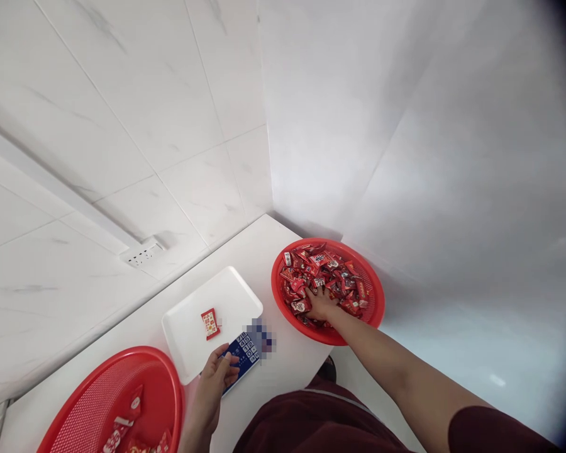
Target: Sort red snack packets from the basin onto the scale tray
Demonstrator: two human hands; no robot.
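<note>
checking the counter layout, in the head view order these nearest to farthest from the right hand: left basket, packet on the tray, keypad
From the right hand:
1. Keypad, to its left, by the tray
2. Packet on the tray, farther left
3. Left basket, farthest left, at the picture's bottom edge

white veined tile wall [122, 94], pale grey wall [429, 126] meeting it, white counter [264, 251] in the corner, power socket [142, 254]
</note>
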